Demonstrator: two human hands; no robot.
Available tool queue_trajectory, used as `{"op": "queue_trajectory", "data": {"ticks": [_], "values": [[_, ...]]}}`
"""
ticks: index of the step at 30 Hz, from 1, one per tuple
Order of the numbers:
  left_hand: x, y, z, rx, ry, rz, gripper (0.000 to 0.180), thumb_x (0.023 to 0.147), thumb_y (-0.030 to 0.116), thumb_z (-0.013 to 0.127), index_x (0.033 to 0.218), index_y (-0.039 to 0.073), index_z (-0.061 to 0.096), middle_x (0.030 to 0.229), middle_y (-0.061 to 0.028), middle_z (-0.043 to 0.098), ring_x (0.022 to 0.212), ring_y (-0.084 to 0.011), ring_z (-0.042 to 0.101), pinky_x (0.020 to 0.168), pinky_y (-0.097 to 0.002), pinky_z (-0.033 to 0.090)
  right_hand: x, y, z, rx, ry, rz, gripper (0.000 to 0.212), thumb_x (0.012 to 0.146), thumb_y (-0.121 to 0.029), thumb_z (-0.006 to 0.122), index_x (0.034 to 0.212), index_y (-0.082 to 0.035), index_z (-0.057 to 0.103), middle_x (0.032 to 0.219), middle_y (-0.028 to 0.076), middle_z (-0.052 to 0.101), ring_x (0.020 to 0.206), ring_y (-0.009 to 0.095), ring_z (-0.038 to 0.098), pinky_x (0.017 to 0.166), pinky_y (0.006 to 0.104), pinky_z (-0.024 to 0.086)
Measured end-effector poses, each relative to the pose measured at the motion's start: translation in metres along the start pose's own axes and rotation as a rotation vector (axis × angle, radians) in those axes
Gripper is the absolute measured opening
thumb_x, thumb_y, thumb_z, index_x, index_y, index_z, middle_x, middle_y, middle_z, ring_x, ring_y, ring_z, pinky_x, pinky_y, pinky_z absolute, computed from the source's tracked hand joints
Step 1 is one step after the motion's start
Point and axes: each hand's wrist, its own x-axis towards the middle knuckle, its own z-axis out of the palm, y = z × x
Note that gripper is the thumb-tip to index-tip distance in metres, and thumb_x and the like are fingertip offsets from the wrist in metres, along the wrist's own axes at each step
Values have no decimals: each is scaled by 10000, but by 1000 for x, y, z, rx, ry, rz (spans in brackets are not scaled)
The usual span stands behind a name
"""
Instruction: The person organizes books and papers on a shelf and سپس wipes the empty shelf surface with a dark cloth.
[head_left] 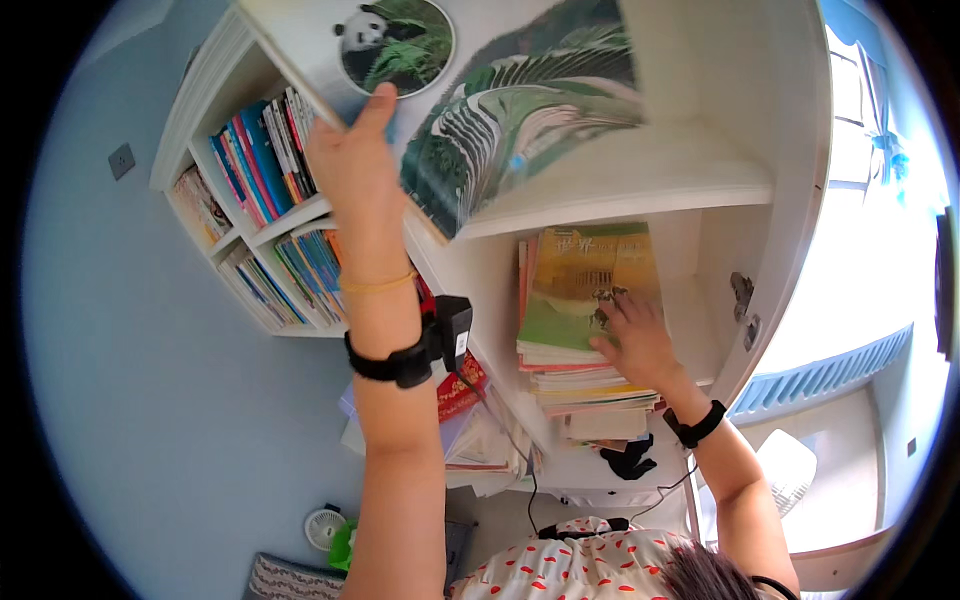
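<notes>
My left hand (358, 165) grips a large glossy book (545, 110) by its left edge, thumb on the cover and the other fingers mostly hidden. A round panda picture and a terraced hillside show on that cover. Lower down, my right hand (642, 345) lies with fingers spread on a yellow-green book (590, 275), the top one of a stack (590, 385) of books and booklets. This stack sits in a white cabinet compartment, below the shelf (620, 190) where the large book is raised.
White bookcase cubbies (255, 235) filled with upright books stand at the left. An open cabinet door (790, 220) with metal hinges borders the right. Below are a red booklet (462, 392), a black item (630, 458) and a small white fan (323, 527). Cables hang from both wrist straps.
</notes>
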Motion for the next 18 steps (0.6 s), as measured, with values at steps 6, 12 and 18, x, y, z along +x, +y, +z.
{"op": "queue_trajectory", "data": {"ticks": [6,12,18], "values": [[-83,37,-26,-267,-169,-547,282,766,48,652,1026,-30,573,949,-87,618,829,-170,575,768,-263,450,-20,16,-50,1356,157,148,538,897,-370,470,1288,-9,394,1278,169,459,1194,282,428,1012,372,311],[-187,-2,-62,-367,-338,-984,264,801,35,616,1055,-19,570,958,-61,615,850,-127,560,766,-247,449,-40,-15,-68,2290,-259,-153,642,916,-508,341,1321,-10,343,1288,157,450,1137,277,473,994,404,343],[-265,-25,-75,-107,-634,-820,280,808,58,619,1071,-27,569,968,-41,612,860,-101,548,770,-238,440,-199,134,25,1819,472,474,616,927,-485,344,1362,-49,300,1298,110,445,1149,243,447,993,366,331]]}}
